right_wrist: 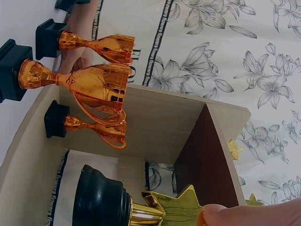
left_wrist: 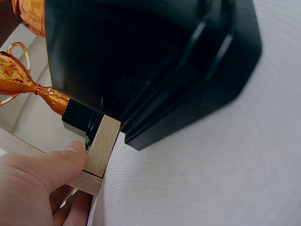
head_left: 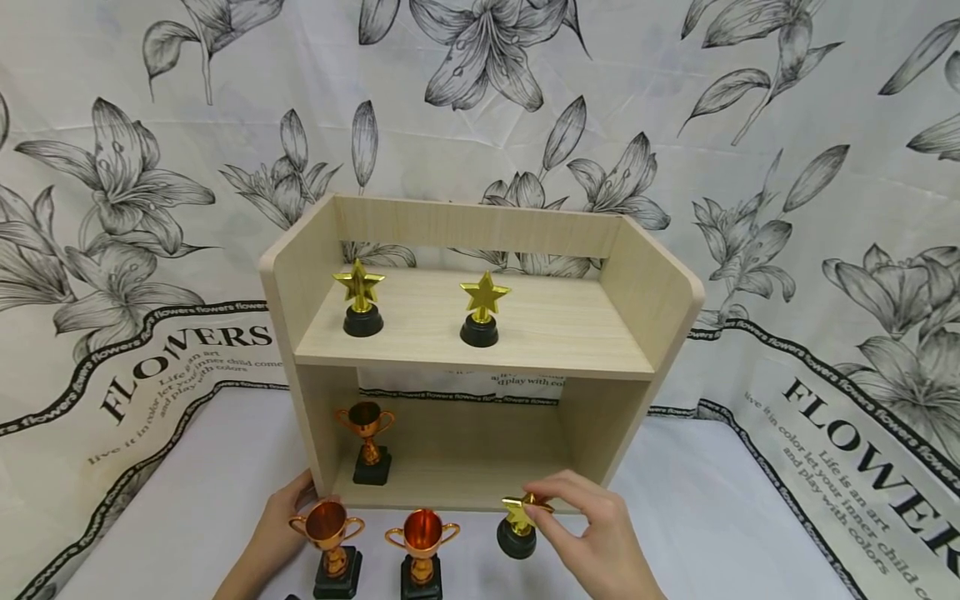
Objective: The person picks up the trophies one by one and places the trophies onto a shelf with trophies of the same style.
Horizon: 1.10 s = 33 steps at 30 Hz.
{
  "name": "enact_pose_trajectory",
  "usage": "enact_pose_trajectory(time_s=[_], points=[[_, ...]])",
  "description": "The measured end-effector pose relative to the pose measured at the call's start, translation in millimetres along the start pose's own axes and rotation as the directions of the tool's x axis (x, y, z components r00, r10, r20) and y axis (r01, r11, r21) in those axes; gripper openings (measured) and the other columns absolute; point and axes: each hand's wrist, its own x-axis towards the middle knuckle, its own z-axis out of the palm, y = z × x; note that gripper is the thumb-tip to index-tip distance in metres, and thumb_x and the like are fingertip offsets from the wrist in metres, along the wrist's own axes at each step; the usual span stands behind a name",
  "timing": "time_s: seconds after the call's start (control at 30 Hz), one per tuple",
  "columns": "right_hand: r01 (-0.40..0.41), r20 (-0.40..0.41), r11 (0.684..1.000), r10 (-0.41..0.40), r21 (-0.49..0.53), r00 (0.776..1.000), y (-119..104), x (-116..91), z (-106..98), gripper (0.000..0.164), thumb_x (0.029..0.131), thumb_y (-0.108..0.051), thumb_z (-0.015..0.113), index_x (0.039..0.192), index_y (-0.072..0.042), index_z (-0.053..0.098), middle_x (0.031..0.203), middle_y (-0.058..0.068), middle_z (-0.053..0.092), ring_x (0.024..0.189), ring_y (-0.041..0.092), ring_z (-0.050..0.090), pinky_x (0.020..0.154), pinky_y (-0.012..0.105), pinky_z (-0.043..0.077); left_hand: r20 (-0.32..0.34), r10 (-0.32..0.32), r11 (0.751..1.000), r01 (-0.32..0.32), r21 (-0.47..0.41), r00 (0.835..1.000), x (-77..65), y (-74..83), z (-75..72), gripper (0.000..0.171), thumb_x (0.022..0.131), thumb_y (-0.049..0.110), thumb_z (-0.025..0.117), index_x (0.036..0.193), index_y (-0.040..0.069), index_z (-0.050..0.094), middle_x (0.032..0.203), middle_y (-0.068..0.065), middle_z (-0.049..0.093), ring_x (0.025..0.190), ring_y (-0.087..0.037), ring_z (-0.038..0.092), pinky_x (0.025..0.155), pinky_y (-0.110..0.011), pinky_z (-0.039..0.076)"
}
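Note:
My right hand [head_left: 600,533] pinches a gold star trophy [head_left: 517,537] by its star, in front of the shelf's lower right opening. In the right wrist view this trophy's round black base [right_wrist: 99,200] shows large, with a fingertip on the star. My left hand [head_left: 276,523] grips the lower left front corner of the wooden shelf [head_left: 480,437]; its thumb lies on the inner side in the left wrist view. Close by that hand stands a bronze cup trophy [head_left: 327,529] on a black base. A second cup trophy [head_left: 422,533] stands to its right.
Two star trophies, one at the left [head_left: 362,304] and one near the middle [head_left: 482,308], stand on the upper shelf. Another cup trophy [head_left: 369,446] is at the left of the lower compartment. Behind hangs a flower-printed cloth [head_left: 480,125]; a white cloth [head_left: 675,517] covers the table.

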Motion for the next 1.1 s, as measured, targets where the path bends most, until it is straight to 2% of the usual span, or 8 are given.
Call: enact_pose_trajectory(time_s=[0.2,0.3,0.53,0.73,0.93,1.1], points=[[0.029,-0.013,0.999,-0.029,-0.015,0.999,0.4,1.1,-2.8,0.027,0.078,-0.005,0.074,0.101,-0.020,0.069,0.091,-0.010,0.066,0.078,0.005,0.062,0.069,0.017,0.051,-0.027,0.025,1.000,-0.025,0.012,0.999,0.6,-1.4,1.1,0.058,0.081,0.021,0.074,0.130,-0.002,0.052,0.121,-0.018,0.061,0.103,-0.027,0.062,0.087,-0.033,0.051],[0.012,-0.009,1.000,-0.012,-0.010,1.000,-0.7,2.1,-5.1,0.026,0.080,-0.007,0.073,0.102,-0.020,0.069,0.091,-0.010,0.066,0.079,0.005,0.062,0.071,0.016,0.050,-0.031,0.037,0.999,-0.037,0.000,0.999,0.5,-2.2,1.3,0.058,0.081,0.019,0.075,0.129,-0.003,0.052,0.120,-0.018,0.061,0.102,-0.024,0.062,0.087,-0.029,0.051],[-0.032,-0.015,0.999,0.032,-0.013,0.999,-3.1,2.6,-7.1,0.024,0.083,-0.010,0.071,0.105,-0.021,0.069,0.094,-0.009,0.066,0.082,0.005,0.062,0.072,0.017,0.050,-0.024,0.020,1.000,-0.020,0.011,1.000,-0.3,0.0,0.9,0.058,0.081,0.021,0.074,0.130,-0.002,0.052,0.121,-0.018,0.061,0.102,-0.025,0.062,0.087,-0.033,0.051],[0.017,-0.064,1.000,-0.017,-0.004,0.998,-3.9,3.8,-6.5,0.029,0.081,-0.005,0.072,0.106,-0.020,0.069,0.094,-0.009,0.066,0.082,0.005,0.061,0.073,0.017,0.049,0.002,-0.002,1.000,0.002,-0.015,1.000,1.1,-1.1,-0.1,0.061,0.082,0.022,0.073,0.132,-0.002,0.048,0.125,-0.020,0.058,0.106,-0.030,0.061,0.089,-0.042,0.050],[-0.012,-0.070,1.000,0.012,-0.004,0.998,-5.1,4.2,-6.6,0.027,0.083,-0.007,0.070,0.107,-0.020,0.069,0.096,-0.008,0.065,0.083,0.006,0.061,0.072,0.017,0.049,-0.003,0.026,0.999,-0.026,-0.030,1.000,1.1,-2.0,0.1,0.060,0.081,0.019,0.074,0.132,-0.003,0.049,0.124,-0.020,0.058,0.105,-0.029,0.062,0.089,-0.037,0.051],[-0.044,-0.072,0.999,0.044,-0.001,0.996,-5.8,4.4,-8.3,0.025,0.085,-0.008,0.069,0.107,-0.020,0.069,0.097,-0.008,0.065,0.084,0.007,0.061,0.072,0.017,0.049,0.015,-0.027,0.999,0.027,-0.018,1.000,2.0,-1.1,0.3,0.063,0.083,0.025,0.072,0.135,-0.002,0.046,0.127,-0.020,0.056,0.108,-0.030,0.060,0.091,-0.045,0.049]])
